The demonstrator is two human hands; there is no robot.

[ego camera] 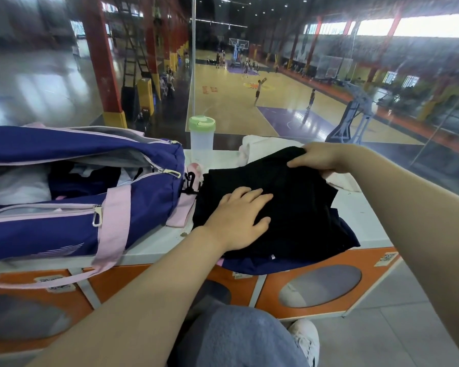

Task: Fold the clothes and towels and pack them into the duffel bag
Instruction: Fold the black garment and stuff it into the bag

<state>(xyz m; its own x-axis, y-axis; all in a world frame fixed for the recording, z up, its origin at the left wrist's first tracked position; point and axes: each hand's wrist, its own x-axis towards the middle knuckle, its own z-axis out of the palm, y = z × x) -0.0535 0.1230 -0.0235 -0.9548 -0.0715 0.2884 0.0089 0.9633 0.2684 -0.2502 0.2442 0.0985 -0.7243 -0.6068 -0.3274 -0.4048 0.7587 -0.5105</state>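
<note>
The black garment [273,207] lies on the white counter [363,221], at three o'clock from the open duffel bag [64,197] and touching its end. The left hand [239,221] presses flat on the cloth, fingers spread; the right hand [321,157] pinches the far edge at one o'clock. This looks like mid-fold. Next, that edge wants drawing toward six o'clock over the flat hand. A pale towel [260,147] sits behind at twelve; a navy piece [249,266], possibly another garment, lies underneath. A bottle [202,136] stands at eleven.
</note>
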